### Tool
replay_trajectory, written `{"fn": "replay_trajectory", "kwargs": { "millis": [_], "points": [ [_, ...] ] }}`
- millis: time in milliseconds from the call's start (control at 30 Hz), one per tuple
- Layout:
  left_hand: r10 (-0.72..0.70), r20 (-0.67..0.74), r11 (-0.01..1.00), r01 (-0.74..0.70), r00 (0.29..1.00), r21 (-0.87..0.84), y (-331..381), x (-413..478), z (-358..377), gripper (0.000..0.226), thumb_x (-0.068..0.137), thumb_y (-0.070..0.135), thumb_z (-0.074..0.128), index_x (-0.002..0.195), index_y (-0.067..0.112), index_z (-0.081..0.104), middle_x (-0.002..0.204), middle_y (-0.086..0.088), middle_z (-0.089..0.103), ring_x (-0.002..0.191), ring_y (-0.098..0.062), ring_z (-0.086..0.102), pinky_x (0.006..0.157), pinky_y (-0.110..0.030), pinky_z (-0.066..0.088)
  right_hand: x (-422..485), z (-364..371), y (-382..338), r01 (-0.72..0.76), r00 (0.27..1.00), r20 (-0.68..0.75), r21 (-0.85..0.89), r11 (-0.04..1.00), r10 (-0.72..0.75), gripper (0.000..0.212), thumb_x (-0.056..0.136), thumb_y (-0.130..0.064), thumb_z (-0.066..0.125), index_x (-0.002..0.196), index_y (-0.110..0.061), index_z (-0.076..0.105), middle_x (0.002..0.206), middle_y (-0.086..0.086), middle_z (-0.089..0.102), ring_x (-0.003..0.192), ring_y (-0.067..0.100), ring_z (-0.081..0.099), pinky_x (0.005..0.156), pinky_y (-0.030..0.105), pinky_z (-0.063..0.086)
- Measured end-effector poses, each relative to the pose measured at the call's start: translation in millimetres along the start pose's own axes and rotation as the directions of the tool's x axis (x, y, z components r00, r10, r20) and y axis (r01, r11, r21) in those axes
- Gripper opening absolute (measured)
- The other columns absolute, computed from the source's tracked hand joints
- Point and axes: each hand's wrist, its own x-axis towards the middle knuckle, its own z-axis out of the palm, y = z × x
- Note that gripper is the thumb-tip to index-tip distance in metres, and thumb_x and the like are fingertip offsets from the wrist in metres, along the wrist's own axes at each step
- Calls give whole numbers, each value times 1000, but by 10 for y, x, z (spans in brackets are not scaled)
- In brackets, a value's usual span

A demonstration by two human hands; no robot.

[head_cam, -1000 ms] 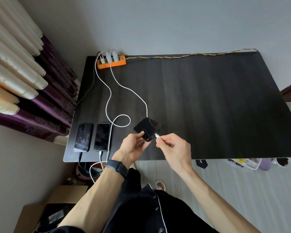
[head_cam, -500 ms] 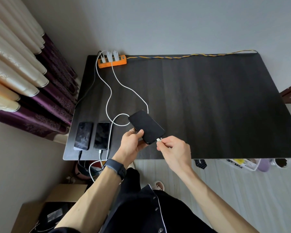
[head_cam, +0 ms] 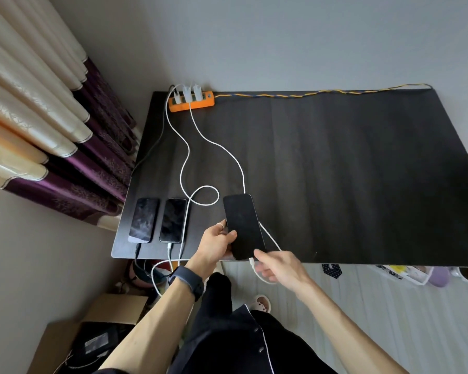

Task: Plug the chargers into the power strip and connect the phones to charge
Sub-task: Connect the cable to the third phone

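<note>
An orange power strip (head_cam: 191, 102) lies at the table's far left corner with three white chargers (head_cam: 188, 93) plugged in. Two dark phones lie screen up at the near left edge: the left phone (head_cam: 143, 220) has a black cable in it, the middle phone (head_cam: 173, 220) a white one. My left hand (head_cam: 217, 242) holds a third black phone (head_cam: 244, 227) flat near the front edge. A white cable (head_cam: 216, 147) runs from the strip, loops below the edge and enters this phone's bottom. My right hand (head_cam: 278, 268) touches the phone's bottom corner beside the plug.
The dark table (head_cam: 349, 171) stretches to the right. A yellow and blue braided cord (head_cam: 322, 92) runs along its far edge. Curtains (head_cam: 38, 125) hang at the left. A cardboard box (head_cam: 73, 344) sits on the floor below, and small items (head_cam: 416, 273) lie under the right front edge.
The third phone has been laid flatter and turned lengthwise on the table. The white plug now sits in its bottom port, and my right hand's pinch on it has loosened.
</note>
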Motion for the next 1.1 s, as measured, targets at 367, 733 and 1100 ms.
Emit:
{"fn": "replay_trajectory", "kwargs": {
  "millis": [367,733,1100],
  "points": [
    [-103,-157,821,173,982,545,-154,92,-614,41,90,16,56,130,8,59,92,-1,69,73,-12,64,73,-24,51,624,681,-32,-38,999,-14,-3,999,38,25,91,-33,68,109,-15,66,95,-2,76,83,19,70,79,40,56],
    [87,-94,131,82,992,988,-48,592,-1598,75,93,28,47,158,23,9,166,4,0,152,-21,1,121,-50,14,1215,1347,-456,-74,987,-156,-225,972,39,16,96,-30,61,100,-15,64,85,-6,68,95,23,68,70,27,39],
    [-46,-66,123,71,997,990,-179,660,-1753,73,96,25,40,158,26,0,164,10,-13,152,-21,-7,120,-57,14,1507,1544,-706,-108,947,-319,-200,974,40,14,92,-24,68,98,-12,68,94,5,74,94,27,67,82,32,49]
  ]
}}
